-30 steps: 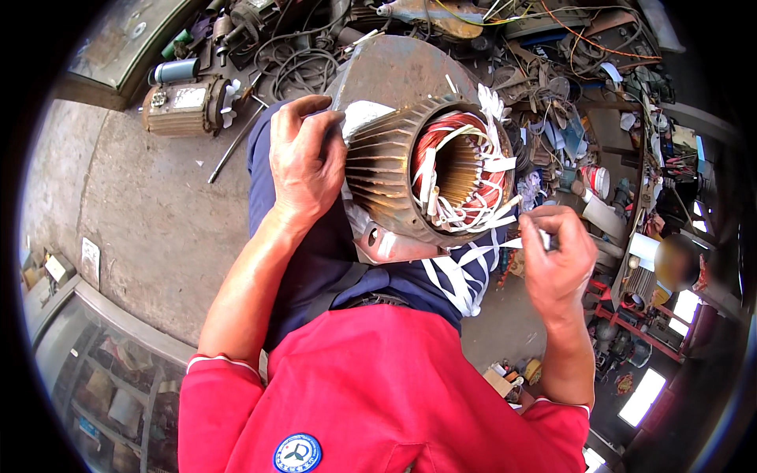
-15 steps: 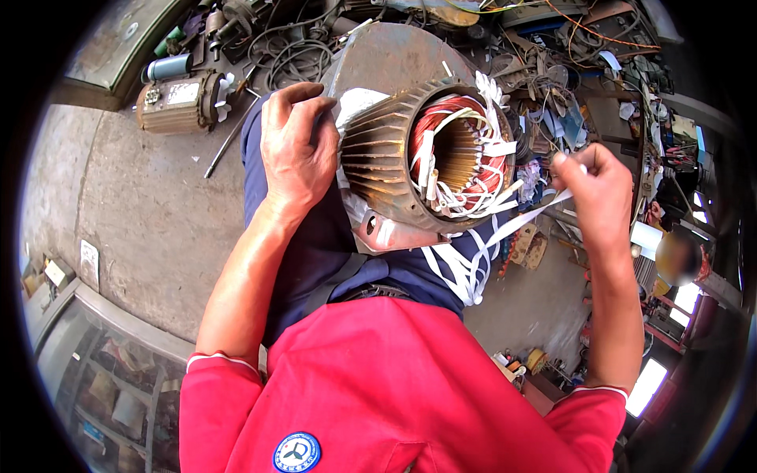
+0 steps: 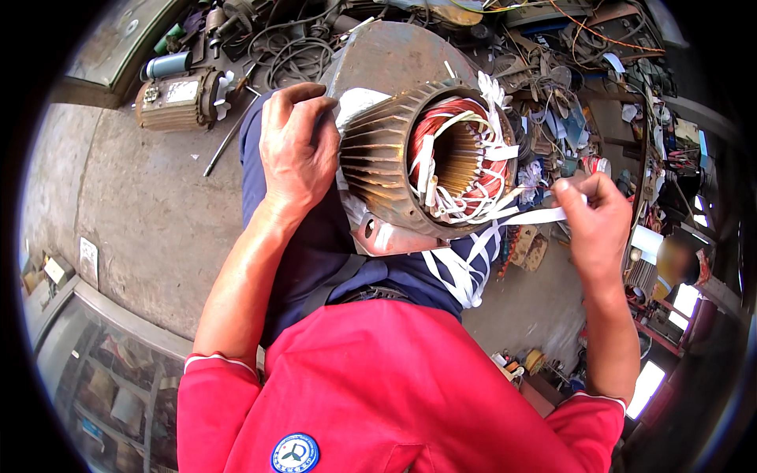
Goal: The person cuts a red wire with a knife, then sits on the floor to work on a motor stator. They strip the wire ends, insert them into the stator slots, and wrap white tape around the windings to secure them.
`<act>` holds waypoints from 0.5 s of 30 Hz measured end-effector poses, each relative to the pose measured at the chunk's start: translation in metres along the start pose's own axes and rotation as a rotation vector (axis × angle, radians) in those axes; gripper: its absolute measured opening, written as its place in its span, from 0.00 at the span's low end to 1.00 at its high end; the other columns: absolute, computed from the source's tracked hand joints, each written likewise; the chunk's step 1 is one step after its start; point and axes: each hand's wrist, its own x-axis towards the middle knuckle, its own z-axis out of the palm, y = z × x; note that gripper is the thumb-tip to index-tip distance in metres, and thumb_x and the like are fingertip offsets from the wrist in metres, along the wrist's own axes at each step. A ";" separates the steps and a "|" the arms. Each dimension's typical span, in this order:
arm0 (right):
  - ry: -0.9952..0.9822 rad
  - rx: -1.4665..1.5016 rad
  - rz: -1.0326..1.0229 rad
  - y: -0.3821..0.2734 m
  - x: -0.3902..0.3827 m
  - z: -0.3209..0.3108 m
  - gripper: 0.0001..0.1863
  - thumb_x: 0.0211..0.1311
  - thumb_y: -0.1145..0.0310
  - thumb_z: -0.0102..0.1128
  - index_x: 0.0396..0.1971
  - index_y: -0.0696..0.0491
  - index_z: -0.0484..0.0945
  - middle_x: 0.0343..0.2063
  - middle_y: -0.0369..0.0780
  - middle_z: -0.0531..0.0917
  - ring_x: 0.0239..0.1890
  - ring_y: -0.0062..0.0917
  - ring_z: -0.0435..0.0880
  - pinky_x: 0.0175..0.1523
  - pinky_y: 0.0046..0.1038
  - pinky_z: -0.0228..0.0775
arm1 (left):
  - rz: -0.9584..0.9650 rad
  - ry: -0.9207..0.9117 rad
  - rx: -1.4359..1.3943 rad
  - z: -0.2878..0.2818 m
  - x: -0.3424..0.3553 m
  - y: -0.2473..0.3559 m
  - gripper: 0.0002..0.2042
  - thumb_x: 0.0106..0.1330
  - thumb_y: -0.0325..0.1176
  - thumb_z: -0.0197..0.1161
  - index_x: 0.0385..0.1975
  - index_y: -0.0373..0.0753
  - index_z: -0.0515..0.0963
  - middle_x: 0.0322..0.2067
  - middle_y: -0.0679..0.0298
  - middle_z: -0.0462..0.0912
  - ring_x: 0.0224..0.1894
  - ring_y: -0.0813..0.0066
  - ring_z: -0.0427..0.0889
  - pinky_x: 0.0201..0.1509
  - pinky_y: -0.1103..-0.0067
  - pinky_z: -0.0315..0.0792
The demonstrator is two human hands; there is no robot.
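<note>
A finned metal motor stator rests on my lap, its open bore showing red copper windings laced with white tape. My left hand lies on the finned housing and steadies it. My right hand pinches a white tape strip that runs taut from the windings out to the right. More loose loops of white tape hang below the stator over my dark blue trousers.
A smaller electric motor lies on the concrete floor at upper left beside a metal rod. Wires, coils and scrap parts crowd the far side and right. A glass-fronted cabinet stands at lower left.
My right hand rose and then pulled outward to the right, drawing the white tape taut. My left hand stayed on the stator housing. The view shifted slightly.
</note>
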 end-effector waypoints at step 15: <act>-0.033 -0.318 -0.804 -0.005 -0.022 0.025 0.12 0.48 0.82 0.68 0.23 0.57 0.70 0.25 0.43 0.78 0.26 0.39 0.78 0.31 0.35 0.71 | -0.002 -0.004 -0.006 0.000 0.001 0.001 0.10 0.56 0.19 0.64 0.37 0.36 0.80 0.43 0.56 0.80 0.46 0.56 0.78 0.51 0.69 0.73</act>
